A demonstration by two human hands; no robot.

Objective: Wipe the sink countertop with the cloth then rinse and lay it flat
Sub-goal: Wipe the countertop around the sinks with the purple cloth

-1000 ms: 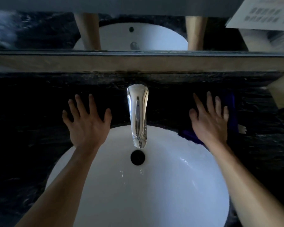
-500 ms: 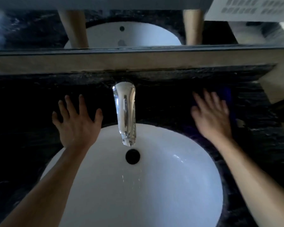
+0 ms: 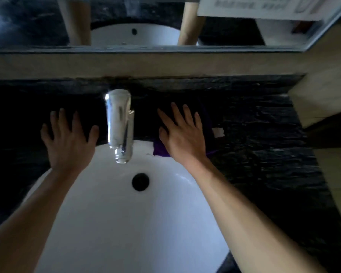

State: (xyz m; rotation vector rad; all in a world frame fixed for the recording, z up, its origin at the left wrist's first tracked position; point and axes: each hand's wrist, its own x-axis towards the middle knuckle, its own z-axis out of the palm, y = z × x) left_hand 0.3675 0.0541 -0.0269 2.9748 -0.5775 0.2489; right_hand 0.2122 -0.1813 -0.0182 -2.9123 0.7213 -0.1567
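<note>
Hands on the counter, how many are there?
2. The left hand lies flat left of the tap; the right hand presses the cloth right of it.

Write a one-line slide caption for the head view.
Right hand presses a purple cloth flat on the dark countertop beside the faucet; left hand rests opposite.

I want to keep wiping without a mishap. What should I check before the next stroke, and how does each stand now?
1. Right hand flat on the purple cloth: ok.
2. Cloth fully on the dark countertop: not ok, a corner overhangs the white sink.
3. Left hand braced on the countertop, clear of the cloth: ok.
4. Faucet off: ok, no stream visible.
5. Countertop wiped clean: cannot tell, too dark.
</note>
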